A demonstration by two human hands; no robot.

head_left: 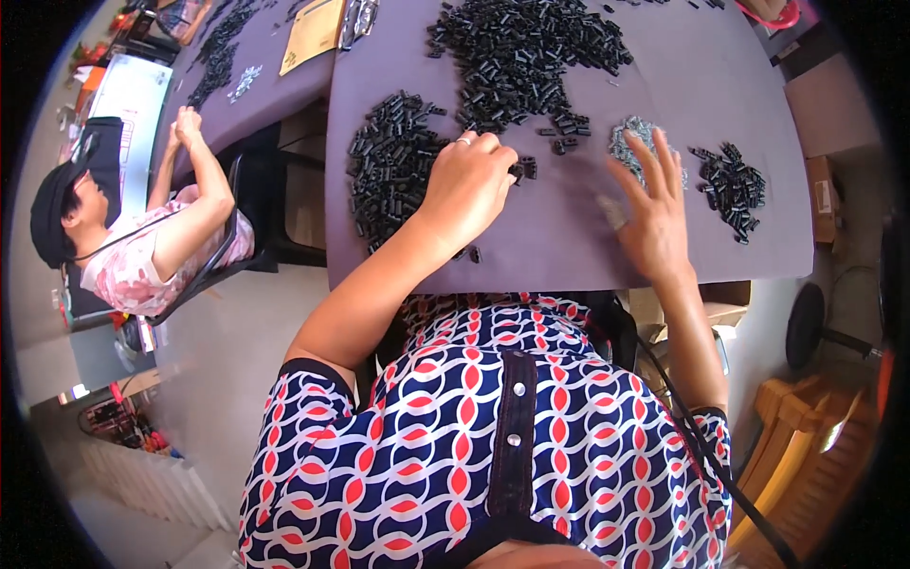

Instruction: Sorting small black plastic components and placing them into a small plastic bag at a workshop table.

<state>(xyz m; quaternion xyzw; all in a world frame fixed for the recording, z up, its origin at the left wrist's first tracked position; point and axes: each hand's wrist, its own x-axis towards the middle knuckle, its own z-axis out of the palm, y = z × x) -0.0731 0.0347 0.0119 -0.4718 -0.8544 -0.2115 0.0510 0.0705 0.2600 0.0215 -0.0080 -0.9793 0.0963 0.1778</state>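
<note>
My left hand (467,185), with a ring on one finger, is over the table between two heaps of small black tubular parts. Its fingers are curled together, and a few small black parts (527,169) show right at the fingertips. Beside its wrist spreads the left heap of black parts (387,171); the larger black heap (521,66) lies beyond it. My right hand (656,213) is slightly blurred, fingers spread, over a pile of small silvery metal pieces (633,138), partly covering it. I see nothing held in it. A smaller black pile (734,190) lies to its right.
A few black parts (565,133) lie loose on the grey-covered table (569,256), whose front edge is close to my body. At left, a seated co-worker (171,218) works at another table, where a yellow envelope (313,34) lies. Cardboard boxes (823,199) stand right; wooden stools (806,446) lower right.
</note>
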